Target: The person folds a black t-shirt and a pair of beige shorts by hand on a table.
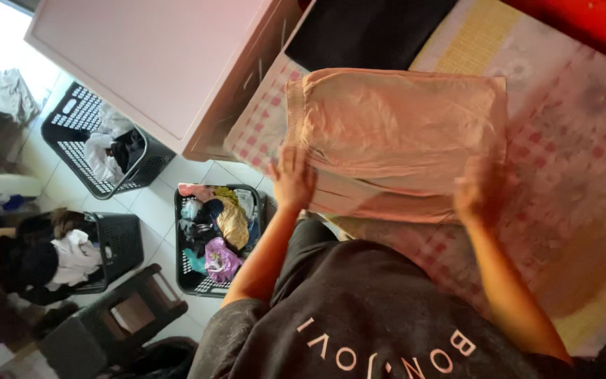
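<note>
Peach garment point(394, 133) lies folded flat on the patterned bed point(583, 140), beyond both sets of fingertips. Left hand point(292, 179) presses its near edge, fingers spread, gripping nothing; right hand point(475, 193) is blurred, grip indeterminable. Smoothing outward with even pressure appears advisable.

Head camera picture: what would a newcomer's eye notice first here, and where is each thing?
First comes the large folded peach cloth, lying in the middle on the checked and flowered bedspread. The left hand rests flat on its near left edge, and the right hand, blurred, is at its near right edge. To the left, on the white tiled floor, stands a black plastic laundry basket full of mixed colourful clothes.
</note>
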